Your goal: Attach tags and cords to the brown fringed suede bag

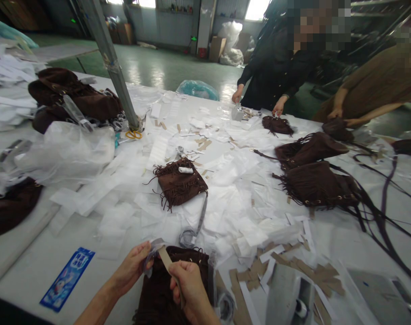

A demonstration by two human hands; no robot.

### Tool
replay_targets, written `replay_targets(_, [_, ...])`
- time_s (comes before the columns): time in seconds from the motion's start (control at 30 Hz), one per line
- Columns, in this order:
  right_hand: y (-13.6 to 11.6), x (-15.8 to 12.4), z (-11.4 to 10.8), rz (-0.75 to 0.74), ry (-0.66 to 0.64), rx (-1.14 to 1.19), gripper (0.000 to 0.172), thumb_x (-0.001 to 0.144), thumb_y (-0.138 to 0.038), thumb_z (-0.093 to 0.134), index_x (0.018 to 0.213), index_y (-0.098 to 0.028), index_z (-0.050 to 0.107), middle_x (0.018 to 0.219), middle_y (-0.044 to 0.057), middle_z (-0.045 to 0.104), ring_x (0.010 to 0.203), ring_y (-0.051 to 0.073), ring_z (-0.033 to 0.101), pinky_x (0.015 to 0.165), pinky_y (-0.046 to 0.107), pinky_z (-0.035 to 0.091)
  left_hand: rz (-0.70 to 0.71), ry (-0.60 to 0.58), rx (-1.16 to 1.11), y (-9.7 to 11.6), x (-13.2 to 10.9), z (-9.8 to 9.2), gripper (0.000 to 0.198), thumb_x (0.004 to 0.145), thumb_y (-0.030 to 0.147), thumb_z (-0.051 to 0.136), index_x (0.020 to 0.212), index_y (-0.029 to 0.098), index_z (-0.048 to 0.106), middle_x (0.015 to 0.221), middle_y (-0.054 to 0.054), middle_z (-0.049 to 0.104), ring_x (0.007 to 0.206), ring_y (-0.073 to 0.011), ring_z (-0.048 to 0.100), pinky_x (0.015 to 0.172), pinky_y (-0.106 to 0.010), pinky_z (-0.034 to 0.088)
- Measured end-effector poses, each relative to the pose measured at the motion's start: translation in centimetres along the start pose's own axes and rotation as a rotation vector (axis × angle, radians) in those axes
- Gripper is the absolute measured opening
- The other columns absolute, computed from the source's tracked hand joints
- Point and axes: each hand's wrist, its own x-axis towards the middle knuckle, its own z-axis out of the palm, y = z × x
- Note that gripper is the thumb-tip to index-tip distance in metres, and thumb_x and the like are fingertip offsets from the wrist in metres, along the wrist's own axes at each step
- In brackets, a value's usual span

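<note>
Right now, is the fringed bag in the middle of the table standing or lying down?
Lying down: the fringed bag spreads flat over the white scraps, and a small white item rests on it.

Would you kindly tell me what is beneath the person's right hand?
The right hand, gripping a tan strip, is over a dark brown bag. The hand covers part of the bag, and what lies under the bag is hidden.
</note>
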Motion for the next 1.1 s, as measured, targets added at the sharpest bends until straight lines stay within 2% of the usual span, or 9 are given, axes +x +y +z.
replay_targets(0.17, [-0.1, 0.4, 0.0, -0.029, 0.006, -0.041, 0.015, 0.066, -0.028, 0.057, 0.057, -0.016, 0.057, 0.036, -0.006, 0.05, 0.022, 0.003, 0.032, 0.025, 0.014, 0.018, 0.011, -0.002, 0.088, 0.0, 0.1, -0.2, 0.029, 0.083, 0.043, 0.063, 0.078, 0.014, 0.06, 0.06, 0.005, 0.047, 0.051, -0.0063, 0.035, 0.05, -0.02, 0.03])
replay_targets(0.27, [-0.2, 0.5, -0.6, -0.027, -0.007, -0.055, 0.013, 0.066, -0.027, 0.056, 0.058, -0.017, 0.057, 0.035, -0.006, 0.05, 0.021, 0.003, 0.032, 0.025, 0.014, 0.016, 0.035, -0.008, 0.125, 0.0, 0.0, -0.3, 0.03, 0.083, 0.044, 0.062, 0.078, 0.015, 0.059, 0.06, 0.005, 0.048, 0.05, -0.0066, 0.035, 0.05, -0.021, 0.029])
replay_targets(0.4, [-0.2, 0.5, -1.3, -0.025, -0.025, -0.06, 0.02, 0.067, -0.03, 0.059, 0.053, -0.017, 0.053, 0.034, -0.006, 0.05, 0.022, 0.003, 0.031, 0.025, 0.015, 0.016, 0.024, -0.077, 0.261, 0.0, -0.3, 0.1, 0.031, 0.085, 0.045, 0.058, 0.078, 0.015, 0.058, 0.056, 0.005, 0.048, 0.049, -0.0078, 0.037, 0.05, -0.021, 0.029])
replay_targets(0.57, [0.2, 0.9, -0.7, -0.083, -0.025, -0.071, 0.03, 0.069, -0.044, 0.066, 0.068, -0.015, 0.061, 0.04, -0.005, 0.055, 0.026, 0.004, 0.037, 0.028, 0.015, 0.021, 0.03, -0.194, 0.446, 0.8, -0.6, 1.3, 0.036, 0.083, 0.049, 0.058, 0.084, 0.013, 0.063, 0.062, 0.002, 0.051, 0.053, -0.0092, 0.039, 0.051, -0.021, 0.032])
replay_targets(0.63, [0.5, 1.1, -0.3, -0.12, -0.005, -0.085, 0.037, 0.068, -0.05, 0.067, 0.067, -0.014, 0.061, 0.041, -0.004, 0.056, 0.028, 0.005, 0.041, 0.03, 0.016, 0.023, 0.026, -0.215, 0.482, 0.9, -0.6, 1.5, 0.036, 0.083, 0.049, 0.058, 0.085, 0.013, 0.064, 0.064, 0.001, 0.052, 0.054, -0.0096, 0.041, 0.051, -0.021, 0.033])
replay_targets(0.8, [1.7, 1.3, -0.7, -0.162, 0.073, -0.101, 0.045, 0.064, -0.058, 0.07, 0.067, -0.014, 0.061, 0.045, -0.002, 0.057, 0.032, 0.006, 0.043, 0.033, 0.018, 0.024, 0.038, -0.188, 0.498, 0.4, -0.5, 1.0, 0.036, 0.083, 0.048, 0.059, 0.083, 0.013, 0.063, 0.062, 0.002, 0.049, 0.053, -0.0097, 0.041, 0.051, -0.021, 0.033])
replay_targets(0.93, [1.9, 0.8, -1.4, -0.185, 0.023, -0.014, 0.045, 0.062, -0.056, 0.074, 0.069, -0.013, 0.065, 0.053, -0.002, 0.06, 0.038, 0.005, 0.044, 0.038, 0.018, 0.028, 0.013, -0.204, 0.463, 0.0, -0.6, 1.1, 0.036, 0.082, 0.048, 0.06, 0.086, 0.012, 0.064, 0.065, 0.001, 0.05, 0.055, -0.0098, 0.04, 0.05, -0.02, 0.032])
replay_targets(1.1, [1.7, 0.9, -1.1, -0.175, 0.013, 0.065, 0.039, 0.061, -0.048, 0.078, 0.064, -0.012, 0.065, 0.052, -0.001, 0.058, 0.039, 0.004, 0.04, 0.038, 0.018, 0.024, 0.008, -0.241, 0.454, 0.2, -0.8, 1.5, 0.033, 0.083, 0.046, 0.06, 0.087, 0.013, 0.064, 0.071, -0.002, 0.055, 0.058, -0.0105, 0.042, 0.05, -0.02, 0.033])
